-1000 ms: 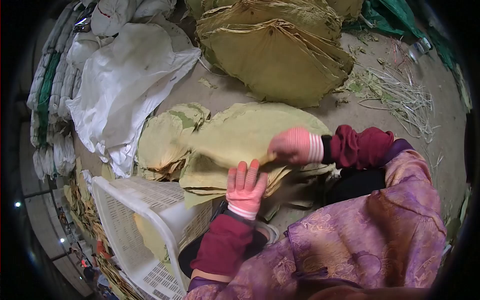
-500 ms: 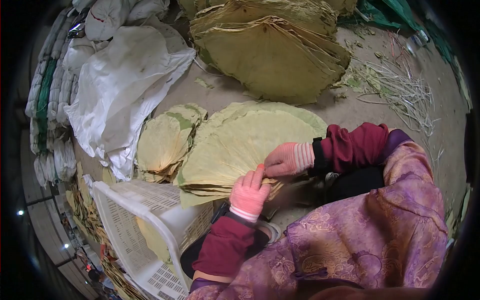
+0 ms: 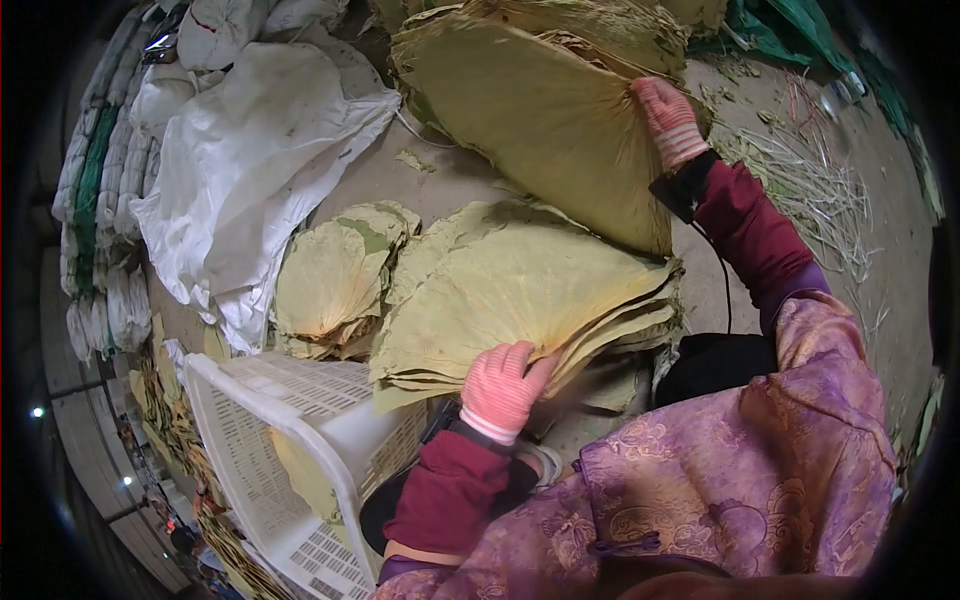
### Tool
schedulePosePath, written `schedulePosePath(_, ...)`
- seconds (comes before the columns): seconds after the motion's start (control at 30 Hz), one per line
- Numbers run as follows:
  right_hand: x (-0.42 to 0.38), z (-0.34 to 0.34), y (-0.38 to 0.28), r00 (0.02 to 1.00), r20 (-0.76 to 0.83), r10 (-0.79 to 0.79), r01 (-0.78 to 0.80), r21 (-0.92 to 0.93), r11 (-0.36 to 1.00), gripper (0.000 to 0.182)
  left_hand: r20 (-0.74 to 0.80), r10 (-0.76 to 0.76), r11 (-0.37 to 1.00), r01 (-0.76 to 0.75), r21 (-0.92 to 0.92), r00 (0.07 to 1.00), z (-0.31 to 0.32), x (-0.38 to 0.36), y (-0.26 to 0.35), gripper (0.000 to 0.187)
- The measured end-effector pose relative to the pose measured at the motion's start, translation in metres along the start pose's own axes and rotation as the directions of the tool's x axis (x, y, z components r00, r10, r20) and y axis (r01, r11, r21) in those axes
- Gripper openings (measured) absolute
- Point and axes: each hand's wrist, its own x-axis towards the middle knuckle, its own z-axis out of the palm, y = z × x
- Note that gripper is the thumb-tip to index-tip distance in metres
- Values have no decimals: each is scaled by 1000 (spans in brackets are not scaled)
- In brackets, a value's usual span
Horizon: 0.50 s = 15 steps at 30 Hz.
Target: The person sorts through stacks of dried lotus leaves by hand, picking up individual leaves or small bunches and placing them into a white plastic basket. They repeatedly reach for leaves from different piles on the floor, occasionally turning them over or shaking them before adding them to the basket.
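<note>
My left hand (image 3: 500, 390), in a pink striped glove, is closed on the pointed near corner of a stack of dried lotus leaves (image 3: 490, 285), folded into fans. Farther off, my right hand (image 3: 672, 125), gloved alike, pinches the edge of a large dried lotus leaf (image 3: 540, 130). That leaf hangs tilted in front of the big leaf pile (image 3: 610, 25), its lower edge by the stack under my left hand. The fingertips of my right hand are partly hidden at the leaf's edge. A smaller bundle of folded leaves (image 3: 330, 270) lies left of the stack.
A white plastic basket (image 3: 345, 480) with a leaf in it stands at the lower left. White sacking (image 3: 260, 150) lies behind it, beside tied white bundles (image 3: 100, 190). Loose pale strings (image 3: 820, 190) and green netting (image 3: 780, 30) are on the right.
My right hand has left the near stack, moved up and away, and taken hold of a leaf from the big pile, pulling it forward. My left hand has stayed at the stack's corner.
</note>
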Motion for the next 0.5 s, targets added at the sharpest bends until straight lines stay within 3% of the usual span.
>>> schedulePosePath(0.07, 4, -6, 1, 1000, -26, -3, 2, -32, 999, 31, 57, -21, 1000, 20, 18, 998, 0, -1, 0, 29)
schedulePosePath(0.17, -1, -11, 2, 999, -34, -30, 28, -52, 998, 28, 1, 14, 999, -14, -37, 1000, 8, -3, -5, 33)
schedulePosePath(0.23, -2, -10, 0, 993, -3, -119, 119, -29, 992, 25, 7, -44, 999, 44, -27, 999, 8, 1, -6, 35)
schedulePosePath(0.37, -9, -6, -15, 981, 34, -192, 195, -81, 978, 23, 3, 0, 1000, 0, 28, 1000, 3, 1, -8, 38)
schedulePosePath(0.5, -44, 17, -44, 944, 243, -222, 192, 141, 971, 19, 23, -20, 1000, 20, 16, 1000, 4, 1, -7, 36)
